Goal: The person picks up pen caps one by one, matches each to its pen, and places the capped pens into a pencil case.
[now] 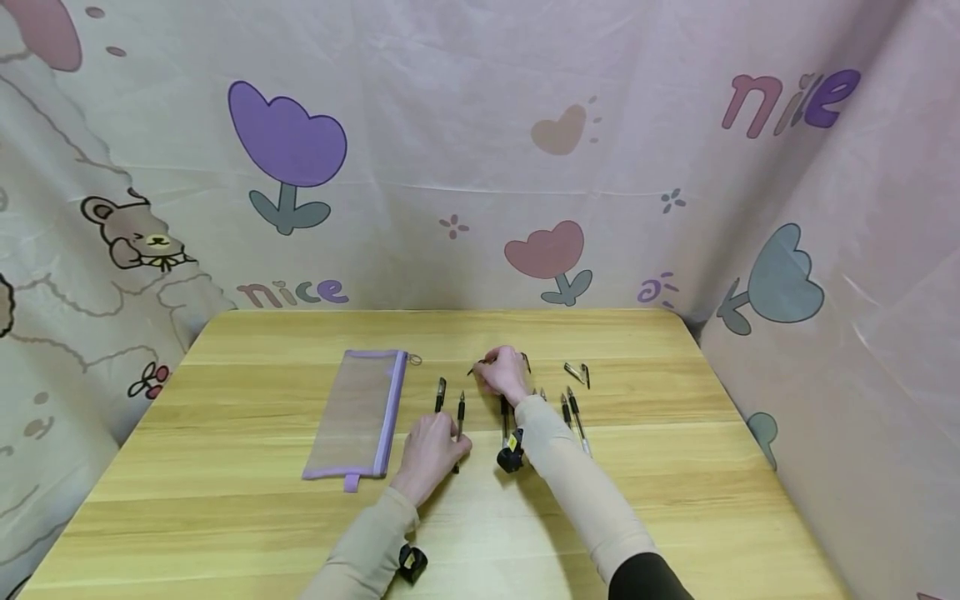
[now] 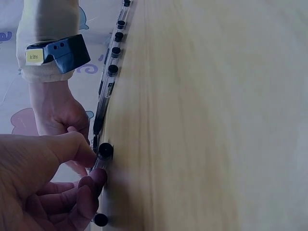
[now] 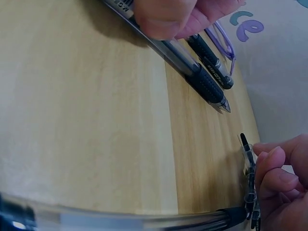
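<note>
My left hand pinches an uncapped black gel pen between thumb and fingers, its tip pointing away. The dark grip and metal tip of that pen show clearly in the right wrist view. Just left of it lies a capped black pen. Farther forward, my right hand pinches a small black pen cap with a clear part. More caps lie in a row beyond its fingers in the right wrist view. Part of the cap is hidden behind the fingers.
A mesh pencil pouch with purple edging lies flat on the left. Several uncapped pens lie under and beside the right forearm. Loose caps are farther right. A printed curtain hangs behind the wooden table.
</note>
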{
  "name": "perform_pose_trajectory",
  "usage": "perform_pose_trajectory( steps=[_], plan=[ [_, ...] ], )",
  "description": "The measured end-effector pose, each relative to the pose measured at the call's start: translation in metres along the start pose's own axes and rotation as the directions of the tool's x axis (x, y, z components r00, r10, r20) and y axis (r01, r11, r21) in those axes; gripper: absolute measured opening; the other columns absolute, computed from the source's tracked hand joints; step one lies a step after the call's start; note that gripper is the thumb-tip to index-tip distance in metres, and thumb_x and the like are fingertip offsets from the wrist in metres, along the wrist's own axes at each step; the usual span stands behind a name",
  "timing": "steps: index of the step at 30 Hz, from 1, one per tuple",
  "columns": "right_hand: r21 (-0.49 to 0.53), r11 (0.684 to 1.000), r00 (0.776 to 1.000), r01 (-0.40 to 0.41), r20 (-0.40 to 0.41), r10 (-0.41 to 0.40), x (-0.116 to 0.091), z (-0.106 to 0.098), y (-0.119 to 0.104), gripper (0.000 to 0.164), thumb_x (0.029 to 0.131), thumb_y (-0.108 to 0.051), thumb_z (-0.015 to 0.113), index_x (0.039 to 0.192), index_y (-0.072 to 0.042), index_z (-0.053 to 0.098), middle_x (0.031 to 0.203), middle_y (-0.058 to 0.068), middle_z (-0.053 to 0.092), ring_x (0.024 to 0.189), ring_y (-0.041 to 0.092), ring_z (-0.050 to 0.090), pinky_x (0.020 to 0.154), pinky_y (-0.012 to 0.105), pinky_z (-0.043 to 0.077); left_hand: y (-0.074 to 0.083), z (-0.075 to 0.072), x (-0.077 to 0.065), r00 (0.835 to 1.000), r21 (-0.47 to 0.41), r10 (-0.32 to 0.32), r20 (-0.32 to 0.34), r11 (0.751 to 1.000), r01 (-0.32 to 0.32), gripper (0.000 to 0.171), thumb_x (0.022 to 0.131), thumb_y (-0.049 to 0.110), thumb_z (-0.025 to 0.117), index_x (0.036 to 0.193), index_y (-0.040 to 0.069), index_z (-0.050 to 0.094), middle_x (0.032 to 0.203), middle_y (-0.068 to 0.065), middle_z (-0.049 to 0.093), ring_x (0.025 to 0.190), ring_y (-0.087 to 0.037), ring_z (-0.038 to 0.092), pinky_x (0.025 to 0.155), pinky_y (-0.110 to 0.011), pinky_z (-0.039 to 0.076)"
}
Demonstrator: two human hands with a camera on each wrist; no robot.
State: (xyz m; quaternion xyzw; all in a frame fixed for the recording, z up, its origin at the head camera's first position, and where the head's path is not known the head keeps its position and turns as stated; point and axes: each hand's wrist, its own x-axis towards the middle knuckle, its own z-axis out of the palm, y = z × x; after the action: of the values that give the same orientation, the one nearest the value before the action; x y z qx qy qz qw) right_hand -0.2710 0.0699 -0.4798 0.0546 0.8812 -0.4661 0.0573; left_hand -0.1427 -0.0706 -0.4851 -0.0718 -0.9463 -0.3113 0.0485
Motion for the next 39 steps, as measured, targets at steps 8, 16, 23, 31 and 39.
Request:
perform_pose_trajectory(
  steps=[8,16,23,31,39],
  plan=[
    [-0.014,1.000,1.000,0.003,0.031,-0.003,-0.0003,0.0008,-0.0015,0.038,0.090,-0.019,0.076,0.120,0.001,0.066,0.072,0.009,0.073,0.046,0.012,0.061,0.039,0.019,0.045,-0.0019,-0.0004,-0.0006,1.000,-0.011,0.012,-0.013,1.000,-0.012,0.044,0.074,0.003,0.069,0.049,0.018,0.036,0.046,0.014,0.022,0.045,-0.001,0.019,0.041,-0.015,0.017],
    [-0.014,1.000,0.997,-0.022,0.077,0.023,-0.0021,-0.0011,-0.0052,0.038,0.088,-0.017,0.078,0.118,0.001,0.065,0.068,0.008,0.072,0.046,0.010,0.057,0.040,0.018,0.043,-0.0017,-0.0008,-0.0006,1.000,-0.002,0.013,-0.017,1.000,-0.013,0.044,0.073,0.005,0.069,0.048,0.019,0.035,0.047,0.013,0.022,0.047,-0.003,0.021,0.043,-0.017,0.019],
    [-0.041,0.999,0.996,0.006,0.093,-0.002,-0.0028,-0.0015,-0.0045,0.034,0.087,-0.018,0.079,0.113,0.000,0.065,0.066,0.007,0.072,0.046,0.010,0.058,0.041,0.018,0.042,-0.0016,-0.0014,-0.0009,1.000,-0.011,0.003,-0.009,1.000,-0.003,0.043,0.074,0.005,0.070,0.049,0.018,0.037,0.048,0.012,0.024,0.046,-0.003,0.021,0.042,-0.016,0.018],
    [-0.032,0.999,0.994,0.001,0.112,0.003,-0.0013,-0.0029,-0.0038,0.035,0.085,-0.017,0.082,0.109,0.001,0.063,0.070,0.012,0.073,0.046,0.010,0.056,0.040,0.017,0.041,-0.0028,-0.0007,-0.0009,1.000,-0.011,0.006,-0.010,1.000,-0.006,0.044,0.075,0.006,0.070,0.050,0.018,0.037,0.049,0.011,0.024,0.046,-0.003,0.020,0.042,-0.016,0.018],
    [-0.063,0.998,0.991,0.009,0.136,0.000,0.0003,-0.0057,-0.0007,0.023,0.083,-0.018,0.083,0.093,-0.004,0.068,0.067,0.004,0.069,0.046,0.008,0.055,0.042,0.017,0.045,-0.0025,-0.0001,-0.0011,1.000,-0.024,-0.006,0.002,1.000,0.006,0.041,0.075,0.006,0.070,0.050,0.017,0.040,0.048,0.011,0.028,0.045,-0.002,0.021,0.041,-0.015,0.018]
  ],
)
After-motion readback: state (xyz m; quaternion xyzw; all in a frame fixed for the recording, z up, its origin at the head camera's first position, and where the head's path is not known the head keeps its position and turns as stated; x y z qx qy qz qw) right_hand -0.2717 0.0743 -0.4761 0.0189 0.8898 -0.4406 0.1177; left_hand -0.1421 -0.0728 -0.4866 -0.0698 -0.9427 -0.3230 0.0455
